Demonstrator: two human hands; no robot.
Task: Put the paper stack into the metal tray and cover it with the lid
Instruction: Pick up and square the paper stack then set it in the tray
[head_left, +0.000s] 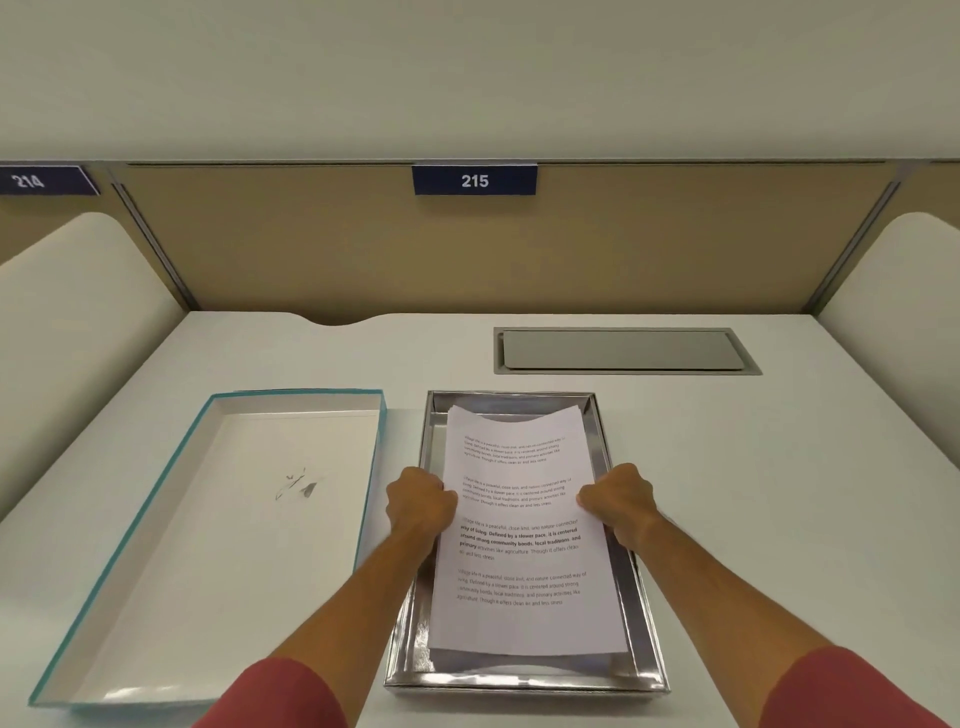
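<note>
A stack of printed white paper (522, 566) hangs just inside the shiny metal tray (647, 639) in the middle of the desk, its ends sagging slightly. My left hand (418, 501) grips the stack's left edge and my right hand (621, 501) grips its right edge, both about halfway along the sheets. The lid (218, 525), white inside with a teal rim, lies upside down on the desk to the left of the tray, a small dark smudge on its inner face.
A grey recessed cable hatch (623, 351) sits in the desk behind the tray. A tan partition (311, 249) with a "215" label (474, 180) closes the back, and curved white dividers stand at both sides.
</note>
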